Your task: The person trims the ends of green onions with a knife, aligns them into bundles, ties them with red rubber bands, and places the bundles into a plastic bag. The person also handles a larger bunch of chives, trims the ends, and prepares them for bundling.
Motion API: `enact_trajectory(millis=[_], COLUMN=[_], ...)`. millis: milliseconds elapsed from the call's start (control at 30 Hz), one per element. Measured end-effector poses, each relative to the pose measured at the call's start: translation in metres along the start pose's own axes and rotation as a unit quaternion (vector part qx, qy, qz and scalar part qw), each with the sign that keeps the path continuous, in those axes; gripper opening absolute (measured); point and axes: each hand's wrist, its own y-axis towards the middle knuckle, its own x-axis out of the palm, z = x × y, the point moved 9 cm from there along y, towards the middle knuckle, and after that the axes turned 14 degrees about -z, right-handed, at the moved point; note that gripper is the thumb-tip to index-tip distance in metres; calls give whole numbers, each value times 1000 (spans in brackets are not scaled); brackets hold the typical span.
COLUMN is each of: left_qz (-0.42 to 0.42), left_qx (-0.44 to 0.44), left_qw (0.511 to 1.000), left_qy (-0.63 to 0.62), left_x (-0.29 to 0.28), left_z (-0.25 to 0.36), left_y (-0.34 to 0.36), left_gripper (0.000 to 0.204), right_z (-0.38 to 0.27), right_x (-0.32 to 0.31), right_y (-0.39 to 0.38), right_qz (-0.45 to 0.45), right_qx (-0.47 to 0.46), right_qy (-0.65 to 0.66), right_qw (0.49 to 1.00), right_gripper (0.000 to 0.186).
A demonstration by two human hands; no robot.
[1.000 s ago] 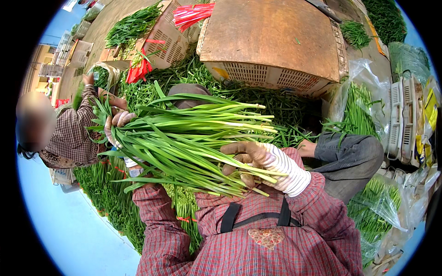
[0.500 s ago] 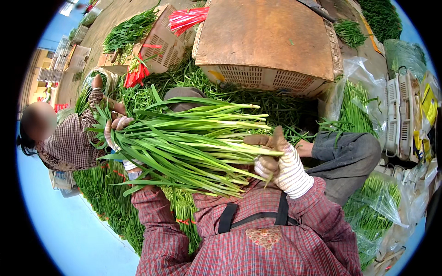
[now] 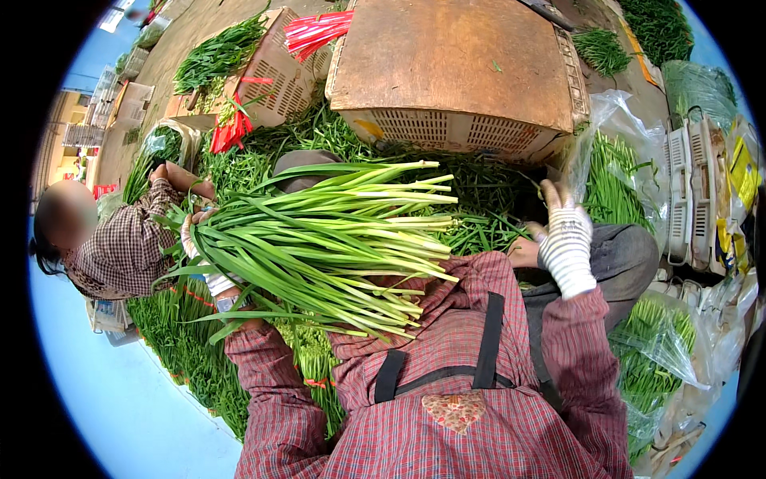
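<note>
A big loose bunch of garlic chives (image 3: 343, 243) lies across my lap, its leafy ends to the left and pale stem ends to the right. My left hand (image 3: 191, 235), in a striped work glove, is closed round the leafy end; leaves cover part of it. To the right, apart from the bunch, my gloved right hand (image 3: 566, 235) is raised over my bent knee with its fingers stretched out and apart. I see nothing held in it. Loose green leaves (image 3: 471, 188) are heaped on the floor beyond the bunch.
A wooden board (image 3: 455, 56) tops a crate ahead. Red tie strips (image 3: 231, 128) hang from another crate (image 3: 287, 80). A co-worker (image 3: 120, 239) sits at the left. Tied chive bundles (image 3: 187, 343) lie at the lower left. Plastic-wrapped greens (image 3: 658, 343) and white crates (image 3: 692, 191) stand at the right.
My right hand has let go of the stem ends and moved right, away from the bunch, its fingers opening. My left hand keeps its hold, and the bunch stays nearly in place.
</note>
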Motion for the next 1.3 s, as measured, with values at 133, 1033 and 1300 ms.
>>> enact_trajectory(millis=[133,1033,1300], left_qz=[9,134,12], left_qx=[7,51,-34], left_qw=[1000,942,978], left_qy=[24,303,207], left_x=[-2,-68,-101], left_z=[5,49,67], left_y=[3,-15,-5], left_gripper=[22,29,23], right_z=[-119,-207,-146], right_x=[-69,-42,-44], right_y=[-48,-47,-24], right_qz=[68,169,117], right_qx=[-265,-358,-301], right_qy=[180,95,241], right_qw=[945,913,915], right_gripper=[56,27,13])
